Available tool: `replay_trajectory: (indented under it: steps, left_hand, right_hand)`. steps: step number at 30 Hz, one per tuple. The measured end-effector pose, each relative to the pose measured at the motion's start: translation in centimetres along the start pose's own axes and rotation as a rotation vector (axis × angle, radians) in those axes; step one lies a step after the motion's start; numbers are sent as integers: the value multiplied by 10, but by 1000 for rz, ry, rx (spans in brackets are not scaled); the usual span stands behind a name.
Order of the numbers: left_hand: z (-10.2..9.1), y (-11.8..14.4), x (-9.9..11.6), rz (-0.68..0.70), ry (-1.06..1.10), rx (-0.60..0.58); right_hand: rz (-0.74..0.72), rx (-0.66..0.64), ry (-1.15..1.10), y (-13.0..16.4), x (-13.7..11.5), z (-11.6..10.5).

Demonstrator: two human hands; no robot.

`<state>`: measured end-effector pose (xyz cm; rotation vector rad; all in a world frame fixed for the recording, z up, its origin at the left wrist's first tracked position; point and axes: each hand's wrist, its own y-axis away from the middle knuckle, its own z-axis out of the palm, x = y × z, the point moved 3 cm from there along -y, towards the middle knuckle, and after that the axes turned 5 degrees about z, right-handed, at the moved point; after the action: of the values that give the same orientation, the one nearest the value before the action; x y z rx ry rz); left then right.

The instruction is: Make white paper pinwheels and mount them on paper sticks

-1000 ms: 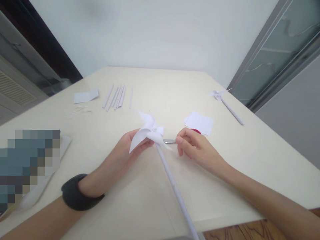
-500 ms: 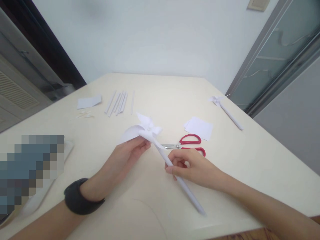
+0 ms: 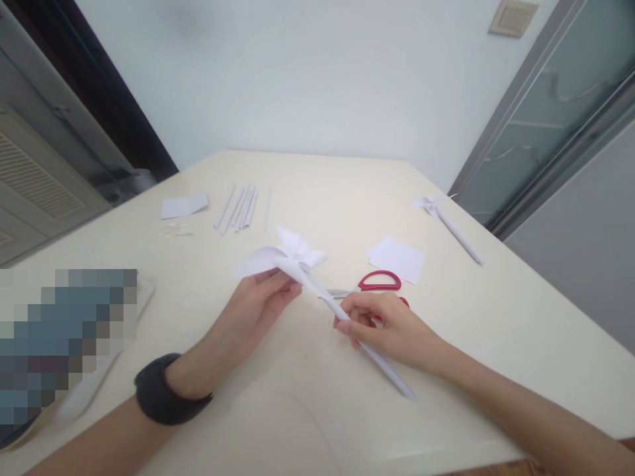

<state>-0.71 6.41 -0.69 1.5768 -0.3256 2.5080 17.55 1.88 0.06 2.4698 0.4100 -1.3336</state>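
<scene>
A white paper pinwheel (image 3: 297, 250) on a rolled paper stick (image 3: 387, 372) is held above the table in front of me. My right hand (image 3: 380, 322) pinches the stick around its middle, between thumb and fingers. Under the pinwheel's blades, my left hand (image 3: 265, 301) has its fingers closed around the head; the fingertips are partly hidden by the paper. Behind my right hand lie scissors with red handles (image 3: 381, 280), partly covered by that hand, their blades pointing left.
White paper squares (image 3: 399, 259) lie beyond the scissors. Another pinwheel (image 3: 459, 233) rests at the right. Several paper rolls (image 3: 243, 206), a folded paper (image 3: 184, 205) and small cotton-swab-like pieces (image 3: 176, 230) lie at the back left. A blurred-out object (image 3: 64, 350) is at the left edge.
The view has shifted slightly. The stick's lower end has risen a little, and my right hand has moved slightly right along with it. Both hands keep their grip.
</scene>
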Motion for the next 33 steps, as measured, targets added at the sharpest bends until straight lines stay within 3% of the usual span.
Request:
replay_trajectory:
  steps: [7, 21, 33]
  left_hand:
    - [3, 0, 0, 31, 8, -33]
    - [-4, -5, -6, -53, -9, -1]
    - [5, 0, -4, -98, -53, -51]
  right_hand:
    - [-1, 5, 12, 0, -1, -1]
    - [15, 1, 18, 0, 1, -1]
    - [-17, -58, 50, -1, 2, 3]
